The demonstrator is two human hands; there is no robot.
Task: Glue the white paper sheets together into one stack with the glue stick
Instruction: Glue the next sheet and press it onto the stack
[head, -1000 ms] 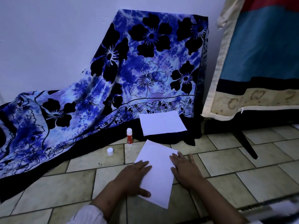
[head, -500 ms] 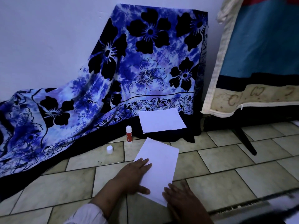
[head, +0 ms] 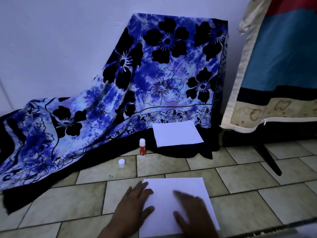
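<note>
Head view, sheet [head: 178, 203]: white, flat on tiles, under your palms.
Left hand [head: 132, 212]: fingers spread, pressing.
Right hand [head: 193, 215]: open, blurred.
Glue stick [head: 142, 147]: uncapped, upright.

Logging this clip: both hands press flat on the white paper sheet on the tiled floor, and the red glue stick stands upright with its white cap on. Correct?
Not quite. The head view shows the red glue stick upright but uncapped; its small white cap sits apart on the tiled floor. The left hand and right hand do press the white paper sheet.
</note>
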